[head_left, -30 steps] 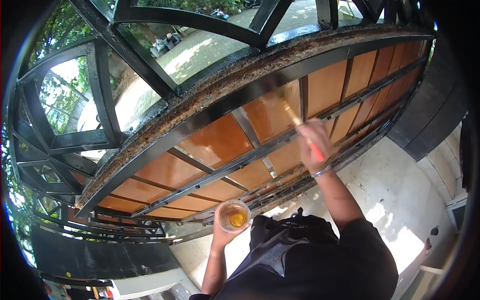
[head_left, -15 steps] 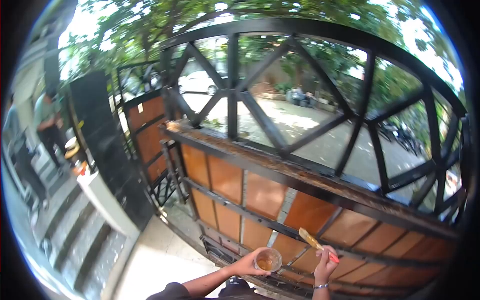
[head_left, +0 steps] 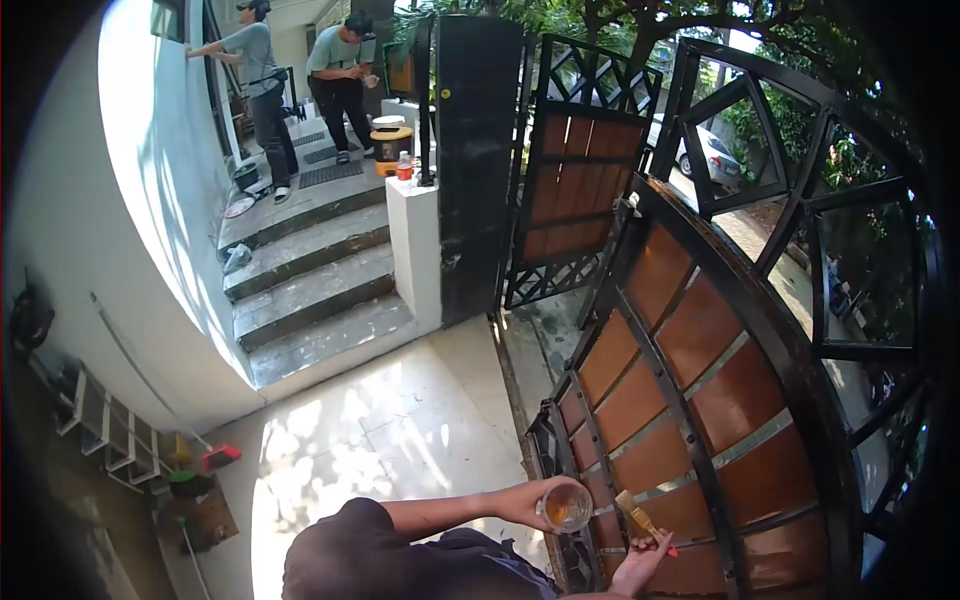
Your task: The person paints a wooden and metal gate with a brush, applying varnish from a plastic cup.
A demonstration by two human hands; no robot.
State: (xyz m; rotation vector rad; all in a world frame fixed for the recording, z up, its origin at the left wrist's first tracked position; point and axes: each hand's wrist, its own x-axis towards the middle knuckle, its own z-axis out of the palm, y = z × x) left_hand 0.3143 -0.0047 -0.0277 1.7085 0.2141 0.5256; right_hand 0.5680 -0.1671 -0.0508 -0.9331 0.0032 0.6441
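My left hand [head_left: 528, 501] is wrapped round a clear plastic cup [head_left: 569, 508] with a little amber liquid in the bottom. To its right, my right hand [head_left: 640, 566] grips a paintbrush [head_left: 640, 514] by its handle, bristles pointing up and left. Both hands are in front of the lower part of a black metal gate with brown wooden panels [head_left: 692, 340]. The brush overlaps the panels in view; whether it touches them I cannot tell.
Steps [head_left: 318, 280] rise at the upper left, where two people [head_left: 340, 85] stand. A white pillar [head_left: 414, 240] bears a red-labelled bottle [head_left: 404, 167]. A ladder [head_left: 110, 430] lies by the left wall, near brooms and a red dustpan [head_left: 220, 457].
The view has swung left, bringing the steps, people and left wall further in and shifting the gate right. Cup and brush remain in my hands.
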